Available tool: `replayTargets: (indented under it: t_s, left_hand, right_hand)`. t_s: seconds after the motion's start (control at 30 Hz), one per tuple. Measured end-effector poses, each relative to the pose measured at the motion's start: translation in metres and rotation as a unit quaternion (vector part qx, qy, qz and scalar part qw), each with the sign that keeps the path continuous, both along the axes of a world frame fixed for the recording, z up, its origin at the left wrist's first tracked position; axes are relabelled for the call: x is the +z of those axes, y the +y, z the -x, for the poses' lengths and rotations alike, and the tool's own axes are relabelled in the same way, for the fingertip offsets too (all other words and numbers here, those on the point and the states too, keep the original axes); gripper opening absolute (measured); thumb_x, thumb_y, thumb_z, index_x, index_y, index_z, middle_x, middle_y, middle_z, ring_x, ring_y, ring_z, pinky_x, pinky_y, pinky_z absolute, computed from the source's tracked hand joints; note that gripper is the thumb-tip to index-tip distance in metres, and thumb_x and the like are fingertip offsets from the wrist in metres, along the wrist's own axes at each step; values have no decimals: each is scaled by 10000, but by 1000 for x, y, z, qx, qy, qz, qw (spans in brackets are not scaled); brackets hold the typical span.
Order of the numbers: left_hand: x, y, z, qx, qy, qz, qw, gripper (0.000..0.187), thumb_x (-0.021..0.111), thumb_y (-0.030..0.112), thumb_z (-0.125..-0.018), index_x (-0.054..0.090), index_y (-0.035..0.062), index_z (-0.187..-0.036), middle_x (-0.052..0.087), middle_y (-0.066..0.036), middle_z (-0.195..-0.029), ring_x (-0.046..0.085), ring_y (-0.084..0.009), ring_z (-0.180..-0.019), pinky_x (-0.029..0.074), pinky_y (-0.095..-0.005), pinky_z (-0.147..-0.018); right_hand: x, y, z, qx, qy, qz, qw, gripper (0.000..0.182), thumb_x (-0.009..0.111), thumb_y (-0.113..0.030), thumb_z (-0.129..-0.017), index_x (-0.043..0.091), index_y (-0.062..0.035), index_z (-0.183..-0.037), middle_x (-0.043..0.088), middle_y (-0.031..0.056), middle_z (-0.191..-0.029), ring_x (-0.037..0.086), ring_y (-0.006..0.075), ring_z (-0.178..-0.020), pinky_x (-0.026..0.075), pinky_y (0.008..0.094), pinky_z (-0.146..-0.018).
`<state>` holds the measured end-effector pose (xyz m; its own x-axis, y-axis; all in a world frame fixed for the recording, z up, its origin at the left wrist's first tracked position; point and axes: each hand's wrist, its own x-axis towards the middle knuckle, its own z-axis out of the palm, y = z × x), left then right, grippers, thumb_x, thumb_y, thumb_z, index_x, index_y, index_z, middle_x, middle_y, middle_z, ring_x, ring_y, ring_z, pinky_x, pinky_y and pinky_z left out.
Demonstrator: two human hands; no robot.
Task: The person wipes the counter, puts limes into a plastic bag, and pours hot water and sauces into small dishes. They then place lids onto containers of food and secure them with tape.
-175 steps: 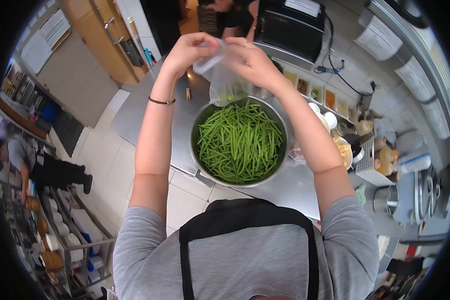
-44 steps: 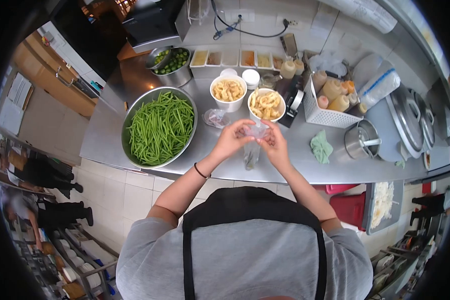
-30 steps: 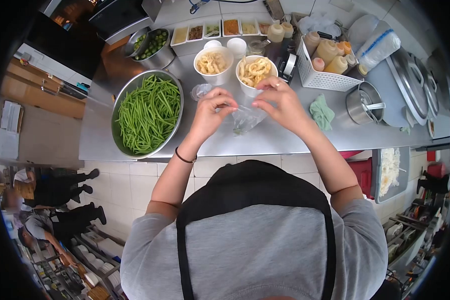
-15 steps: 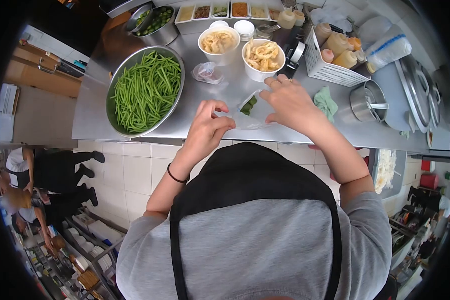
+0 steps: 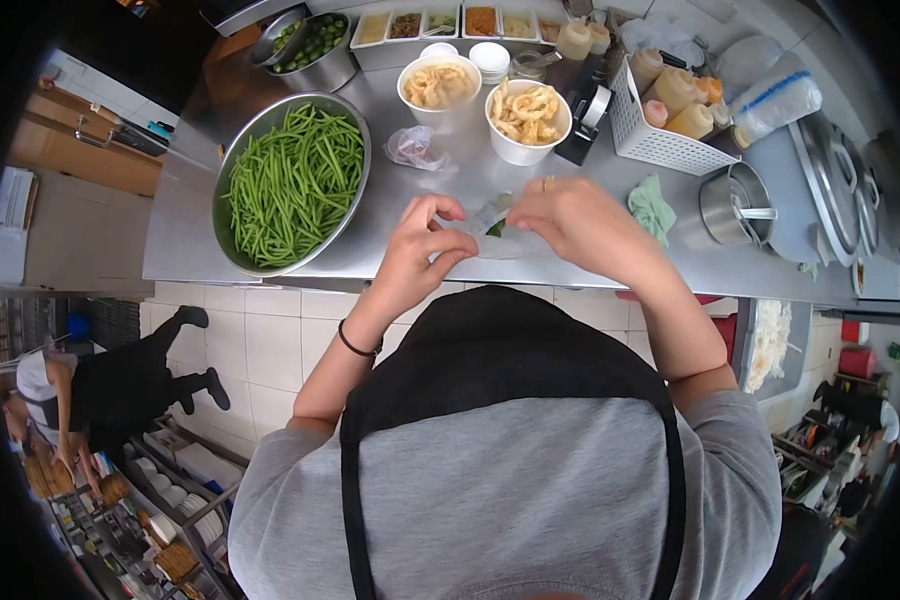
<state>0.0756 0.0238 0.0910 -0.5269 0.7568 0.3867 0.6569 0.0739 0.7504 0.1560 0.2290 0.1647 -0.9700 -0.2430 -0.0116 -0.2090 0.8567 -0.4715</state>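
Note:
A small clear plastic bag (image 5: 497,245) with green pieces in it lies near the counter's front edge, between my hands. My left hand (image 5: 422,240) pinches the bag's left side, thumb and fingers closed. On the other side my right hand (image 5: 570,222), a ring on one finger, is closed on the bag's upper right part; its fingertips are slightly blurred. Just beyond stand two white paper tubs (image 5: 522,148) (image 5: 440,118) filled with golden fried pieces. A second, knotted plastic bag (image 5: 415,149) rests left of them.
A large steel bowl of green beans (image 5: 295,185) stands at left. To the right are a tape dispenser (image 5: 585,125), a white basket of sauce bottles (image 5: 670,150), a green cloth (image 5: 651,210) and a steel pot (image 5: 732,210). A co-worker (image 5: 110,390) is at lower left.
My right hand has closed its spread fingers onto the bag and drawn it in, covering more of the green pieces. My left hand has barely moved. One co-worker at left has shifted.

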Motion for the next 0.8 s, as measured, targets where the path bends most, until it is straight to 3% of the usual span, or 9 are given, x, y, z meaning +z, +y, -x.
replayTargets:
  t_s: [0.13,0.27,0.47,0.6,0.67,0.7,0.73,0.77,0.8]
  left_hand:
    - [0,1,-5,4,3,-8,1000,124,677,-7,-654,651,68,-749,506,-59,-938,479,-203,-911,425,-286,-671]
    - [0,5,-6,9,8,-9,1000,122,676,-4,-653,649,71,-745,513,-57,-940,478,-205,-904,425,-289,-671]
    - [-6,6,-7,-7,73,1,997,114,665,-5,-663,639,66,-748,518,-55,-937,477,-206,-870,427,-290,-672]
    - [-11,-2,-5,49,35,11,998,112,657,-10,-662,623,56,-746,513,-57,-909,486,-224,-863,426,-300,-690]
    - [-18,-9,6,90,24,10,996,114,656,-11,-660,617,53,-746,512,-59,-902,491,-229,-864,424,-306,-701]
    - [-22,-14,11,106,31,22,994,119,654,-15,-662,612,51,-751,512,-63,-903,494,-231,-867,422,-310,-712]
    - [-27,-20,14,121,37,35,991,123,652,-18,-665,607,50,-756,512,-68,-903,497,-233,-870,420,-313,-724]
    - [-29,-25,16,126,43,39,990,130,653,-21,-668,601,52,-762,513,-72,-905,505,-236,-874,414,-315,-742]
    - [-32,-29,15,136,47,37,989,130,653,-21,-668,601,52,-762,513,-72,-905,505,-236,-874,414,-315,-742]
  right_hand:
    - [-49,-4,-1,54,47,18,997,163,523,11,-742,636,-7,-858,606,136,-762,586,322,-772,455,385,-686]
    - [-93,-28,36,71,-163,-143,974,167,512,-112,-769,631,-32,-854,622,144,-847,604,295,-790,469,375,-691]
    - [-197,-19,62,-38,-47,-52,997,180,536,-156,-768,627,-43,-875,631,131,-832,610,279,-801,476,390,-681]
    - [-97,-26,39,-19,-59,-69,996,169,551,-136,-761,621,-44,-885,622,151,-900,608,287,-784,480,381,-695]
    - [-59,-9,36,178,-74,82,978,243,594,-135,-774,577,-69,-1008,613,112,-925,596,258,-823,477,337,-711]
    - [-49,-3,41,189,-69,76,977,243,594,-135,-774,577,-69,-1008,613,112,-925,596,258,-823,477,337,-711]
    - [-42,1,48,105,-94,269,953,271,590,-105,-785,563,-64,-1052,608,90,-960,598,225,-835,482,316,-723]
    - [-34,2,56,17,-118,450,885,303,586,-74,-796,549,-58,-1096,603,69,-996,599,191,-847,487,294,-735]
    - [-23,-1,69,-33,-106,533,839,309,570,-54,-818,527,-30,-1123,580,70,-1043,582,153,-894,491,279,-780]
